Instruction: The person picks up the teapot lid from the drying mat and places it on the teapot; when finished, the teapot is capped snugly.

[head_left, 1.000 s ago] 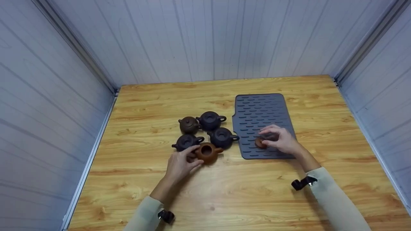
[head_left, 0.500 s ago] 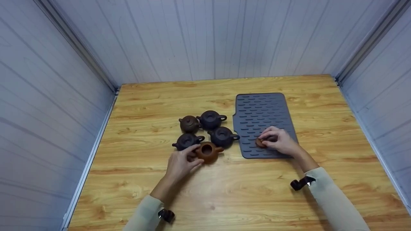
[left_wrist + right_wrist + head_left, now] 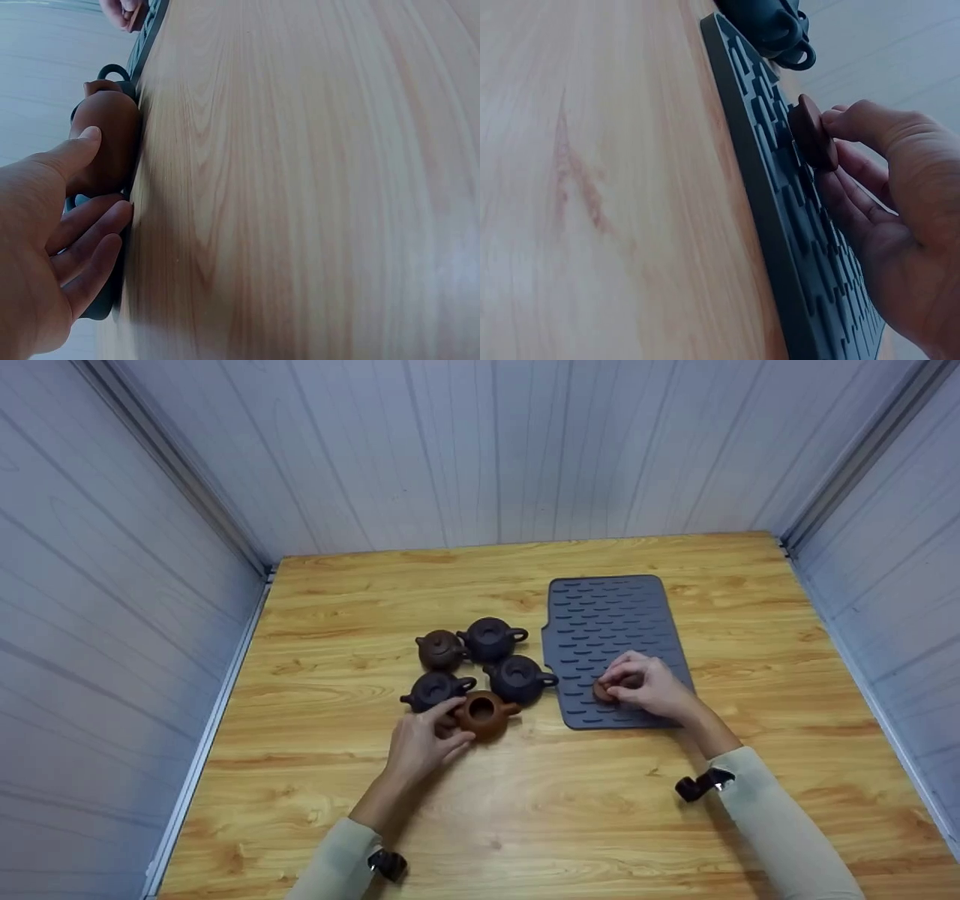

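A reddish-brown teapot (image 3: 484, 716) without its lid stands on the table, its round opening facing up. My left hand (image 3: 420, 742) holds it at the handle side, thumb on its near wall in the left wrist view and forefinger at the far side by the handle. Over the near part of the grey ridged mat (image 3: 607, 622), my right hand (image 3: 649, 688) pinches a reddish-brown teapot lid (image 3: 810, 133) between thumb and fingers. In the right wrist view the lid is tilted close to the mat; whether its edge touches I cannot tell. My fingers hide its knob.
Close behind the brown teapot cluster a small dark-brown teapot (image 3: 440, 650) and several black ones, among them a far teapot (image 3: 489, 639), a right teapot (image 3: 519, 680) touching or nearly touching the mat, and a left teapot (image 3: 435, 690). Pale panel walls (image 3: 480, 450) enclose the wooden table (image 3: 525, 825).
My right hand's fingers have closed from apart to a pinch on the lid, and the lid has shifted slightly left. My left hand and the brown teapot have stayed in place.
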The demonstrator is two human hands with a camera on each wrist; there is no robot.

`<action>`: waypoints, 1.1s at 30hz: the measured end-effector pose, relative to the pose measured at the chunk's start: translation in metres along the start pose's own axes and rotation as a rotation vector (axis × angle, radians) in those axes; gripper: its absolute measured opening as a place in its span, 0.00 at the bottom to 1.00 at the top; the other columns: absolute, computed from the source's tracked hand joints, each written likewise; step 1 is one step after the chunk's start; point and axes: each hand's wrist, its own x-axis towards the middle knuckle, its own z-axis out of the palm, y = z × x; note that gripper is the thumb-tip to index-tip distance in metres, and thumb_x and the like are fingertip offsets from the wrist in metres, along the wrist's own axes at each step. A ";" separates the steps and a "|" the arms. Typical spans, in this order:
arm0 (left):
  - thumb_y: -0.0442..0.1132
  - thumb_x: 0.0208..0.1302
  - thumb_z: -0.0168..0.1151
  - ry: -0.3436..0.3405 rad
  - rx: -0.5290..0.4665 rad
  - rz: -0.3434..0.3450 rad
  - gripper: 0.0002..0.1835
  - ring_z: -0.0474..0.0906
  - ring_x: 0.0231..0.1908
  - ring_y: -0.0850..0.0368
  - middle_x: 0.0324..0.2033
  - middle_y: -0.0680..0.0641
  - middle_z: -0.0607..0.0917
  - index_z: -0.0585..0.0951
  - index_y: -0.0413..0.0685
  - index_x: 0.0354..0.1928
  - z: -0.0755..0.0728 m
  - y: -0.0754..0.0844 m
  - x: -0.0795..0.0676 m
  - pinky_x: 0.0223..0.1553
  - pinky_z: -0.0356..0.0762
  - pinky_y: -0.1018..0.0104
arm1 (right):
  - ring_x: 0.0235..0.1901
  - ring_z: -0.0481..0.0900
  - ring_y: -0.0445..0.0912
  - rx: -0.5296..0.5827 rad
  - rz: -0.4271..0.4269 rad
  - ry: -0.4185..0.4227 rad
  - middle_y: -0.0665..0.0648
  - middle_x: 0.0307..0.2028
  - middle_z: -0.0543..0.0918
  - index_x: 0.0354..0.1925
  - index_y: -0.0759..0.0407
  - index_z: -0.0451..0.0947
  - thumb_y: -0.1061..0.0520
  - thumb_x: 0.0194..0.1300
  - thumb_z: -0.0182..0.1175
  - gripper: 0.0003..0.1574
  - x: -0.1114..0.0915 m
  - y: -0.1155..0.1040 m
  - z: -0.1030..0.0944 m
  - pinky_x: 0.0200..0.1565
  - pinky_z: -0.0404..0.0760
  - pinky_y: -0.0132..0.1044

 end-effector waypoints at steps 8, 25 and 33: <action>0.52 0.61 0.87 -0.006 -0.001 -0.008 0.31 0.93 0.30 0.54 0.32 0.48 0.97 0.91 0.57 0.66 -0.001 0.001 0.000 0.35 0.89 0.53 | 0.53 0.81 0.39 -0.010 -0.033 -0.014 0.64 0.53 0.88 0.49 0.59 0.95 0.63 0.74 0.76 0.08 0.006 -0.011 0.008 0.52 0.80 0.27; 0.51 0.62 0.87 0.005 -0.052 0.046 0.31 0.95 0.33 0.57 0.37 0.50 0.98 0.90 0.55 0.66 0.003 -0.006 0.002 0.38 0.91 0.53 | 0.48 0.83 0.41 0.040 -0.085 -0.068 0.66 0.51 0.86 0.49 0.60 0.95 0.64 0.72 0.77 0.09 0.025 -0.040 0.033 0.49 0.84 0.25; 0.50 0.62 0.87 -0.025 -0.024 -0.003 0.30 0.95 0.34 0.55 0.39 0.49 0.98 0.90 0.55 0.66 -0.001 0.001 0.001 0.40 0.92 0.52 | 0.49 0.86 0.42 0.069 -0.124 -0.112 0.66 0.51 0.85 0.50 0.61 0.95 0.63 0.73 0.76 0.08 0.040 -0.060 0.046 0.53 0.88 0.26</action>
